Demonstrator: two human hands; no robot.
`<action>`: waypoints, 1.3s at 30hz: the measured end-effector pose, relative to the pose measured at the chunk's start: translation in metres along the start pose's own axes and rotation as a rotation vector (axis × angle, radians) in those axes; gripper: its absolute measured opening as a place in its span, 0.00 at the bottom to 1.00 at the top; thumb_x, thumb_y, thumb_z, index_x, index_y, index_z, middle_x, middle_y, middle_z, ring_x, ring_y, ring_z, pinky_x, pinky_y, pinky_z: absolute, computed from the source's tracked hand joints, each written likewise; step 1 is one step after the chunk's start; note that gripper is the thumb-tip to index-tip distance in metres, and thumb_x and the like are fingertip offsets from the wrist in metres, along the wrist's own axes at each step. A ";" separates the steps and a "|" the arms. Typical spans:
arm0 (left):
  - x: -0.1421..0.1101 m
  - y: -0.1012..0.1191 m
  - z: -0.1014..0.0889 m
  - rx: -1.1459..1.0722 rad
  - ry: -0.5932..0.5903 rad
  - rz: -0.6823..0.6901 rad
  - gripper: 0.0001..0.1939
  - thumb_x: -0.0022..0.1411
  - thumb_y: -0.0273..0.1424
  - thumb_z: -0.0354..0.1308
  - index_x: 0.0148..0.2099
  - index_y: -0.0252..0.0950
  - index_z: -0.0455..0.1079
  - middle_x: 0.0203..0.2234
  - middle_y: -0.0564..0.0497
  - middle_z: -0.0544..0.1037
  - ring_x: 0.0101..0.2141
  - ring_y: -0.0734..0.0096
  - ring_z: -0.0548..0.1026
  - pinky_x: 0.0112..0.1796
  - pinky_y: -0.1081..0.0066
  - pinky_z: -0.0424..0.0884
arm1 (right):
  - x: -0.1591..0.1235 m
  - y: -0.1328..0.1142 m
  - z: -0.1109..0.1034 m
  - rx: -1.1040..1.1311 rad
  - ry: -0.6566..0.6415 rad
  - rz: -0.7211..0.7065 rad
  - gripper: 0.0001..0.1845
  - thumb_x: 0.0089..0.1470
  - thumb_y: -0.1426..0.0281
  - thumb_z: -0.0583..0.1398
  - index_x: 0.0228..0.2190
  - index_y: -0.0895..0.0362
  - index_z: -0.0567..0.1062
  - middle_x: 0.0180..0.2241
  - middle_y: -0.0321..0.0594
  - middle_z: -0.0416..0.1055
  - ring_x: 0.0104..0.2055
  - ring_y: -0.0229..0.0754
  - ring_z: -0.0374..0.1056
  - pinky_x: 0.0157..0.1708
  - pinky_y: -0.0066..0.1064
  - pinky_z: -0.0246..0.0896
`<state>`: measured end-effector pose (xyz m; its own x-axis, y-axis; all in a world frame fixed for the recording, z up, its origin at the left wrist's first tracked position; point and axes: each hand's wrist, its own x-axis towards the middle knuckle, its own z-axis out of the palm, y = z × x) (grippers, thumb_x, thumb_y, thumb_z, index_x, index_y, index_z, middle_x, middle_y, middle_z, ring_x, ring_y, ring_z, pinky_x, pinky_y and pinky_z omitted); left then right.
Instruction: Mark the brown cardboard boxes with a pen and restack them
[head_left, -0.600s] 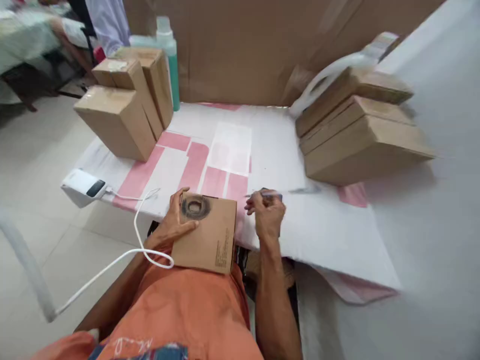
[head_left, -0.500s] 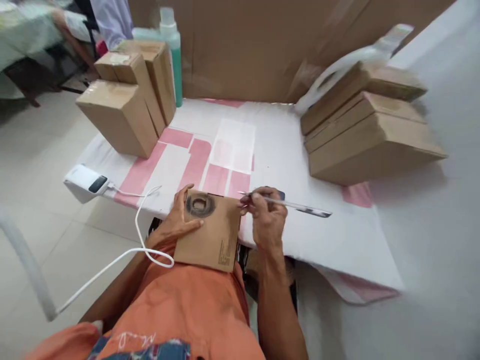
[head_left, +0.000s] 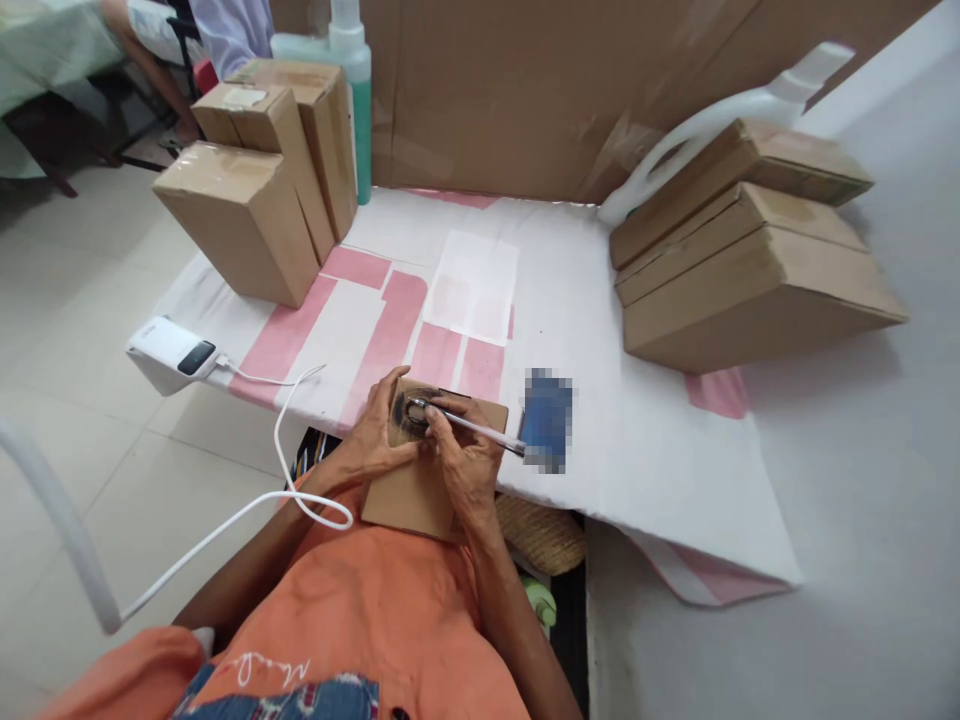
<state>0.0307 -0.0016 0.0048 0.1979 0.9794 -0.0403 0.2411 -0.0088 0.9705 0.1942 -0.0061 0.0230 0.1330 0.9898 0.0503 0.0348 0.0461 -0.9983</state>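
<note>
The box is sitting under both hands, close to the orange shirt, the left hand gripping its left side. The right hand is pinching a pen, its tip pointing at a dark ring mark just beside the left hand. Beyond the hands, a pale sheet is lying on the bench; right of the right hand, a pixelated blue item is resting.

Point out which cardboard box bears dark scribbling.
The box gripped by the left hand, beneath the pen in the right hand; the left-side boxes and right-side boxes show none on visible faces.
</note>
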 end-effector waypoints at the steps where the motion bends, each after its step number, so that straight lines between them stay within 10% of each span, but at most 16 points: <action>1: 0.000 -0.001 0.000 0.000 -0.001 0.001 0.56 0.54 0.32 0.72 0.79 0.42 0.47 0.67 0.36 0.65 0.67 0.43 0.67 0.68 0.43 0.63 | -0.001 0.001 0.001 -0.020 0.000 -0.023 0.10 0.62 0.59 0.68 0.40 0.52 0.83 0.40 0.39 0.84 0.42 0.45 0.81 0.47 0.38 0.77; 19: -0.001 -0.001 -0.003 -0.025 -0.011 -0.063 0.58 0.54 0.37 0.74 0.78 0.40 0.45 0.67 0.36 0.67 0.68 0.42 0.67 0.70 0.43 0.61 | -0.017 0.008 -0.011 -0.206 0.262 -0.042 0.12 0.64 0.57 0.64 0.36 0.53 0.79 0.32 0.38 0.79 0.34 0.43 0.75 0.35 0.33 0.72; 26: -0.002 0.004 -0.011 -0.050 0.019 -0.091 0.60 0.54 0.43 0.75 0.79 0.42 0.45 0.70 0.36 0.64 0.69 0.41 0.66 0.70 0.42 0.60 | -0.002 -0.023 -0.060 0.030 0.174 0.111 0.18 0.64 0.50 0.62 0.36 0.53 0.72 0.30 0.35 0.76 0.26 0.38 0.71 0.20 0.26 0.63; 31: 0.001 0.001 -0.022 -0.089 0.060 -0.160 0.63 0.54 0.48 0.76 0.80 0.43 0.42 0.66 0.36 0.69 0.65 0.42 0.73 0.67 0.42 0.67 | 0.061 -0.023 -0.102 -0.513 -0.118 0.230 0.09 0.62 0.65 0.64 0.31 0.52 0.71 0.24 0.33 0.75 0.23 0.40 0.72 0.22 0.28 0.65; 39: 0.002 -0.008 -0.021 -0.015 0.108 -0.135 0.61 0.55 0.47 0.75 0.80 0.43 0.44 0.67 0.38 0.69 0.67 0.43 0.71 0.70 0.41 0.62 | 0.081 0.009 -0.074 -0.949 -0.157 0.309 0.12 0.58 0.72 0.70 0.25 0.55 0.74 0.30 0.46 0.80 0.40 0.50 0.79 0.38 0.33 0.65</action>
<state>0.0094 0.0051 0.0022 0.0611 0.9874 -0.1459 0.2440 0.1270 0.9614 0.2788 0.0642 0.0206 0.1395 0.9501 -0.2790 0.8035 -0.2733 -0.5289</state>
